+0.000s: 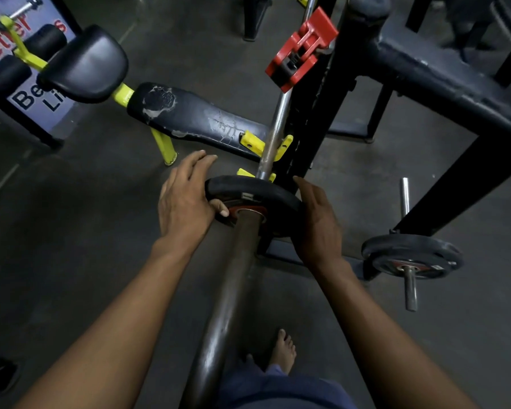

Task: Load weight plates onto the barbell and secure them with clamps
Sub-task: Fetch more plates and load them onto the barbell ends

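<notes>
A small black weight plate (248, 188) with a red centre ring sits on the dark sleeve of the barbell (233, 278), which runs from the bottom centre up toward the rack. My left hand (186, 199) holds the plate's left rim, thumb on its near face. My right hand (316, 216) lies against the plate's right rim with fingers fairly straight. Farther up, the chrome shaft (275, 134) rests in yellow hooks. A red clamp (301, 51) sits on the bar at the top centre.
A worn black bench (195, 116) on yellow legs lies at the left. The black rack frame (443, 84) fills the upper right. A storage peg there carries another plate (410, 255). My bare foot (283, 349) stands below the bar.
</notes>
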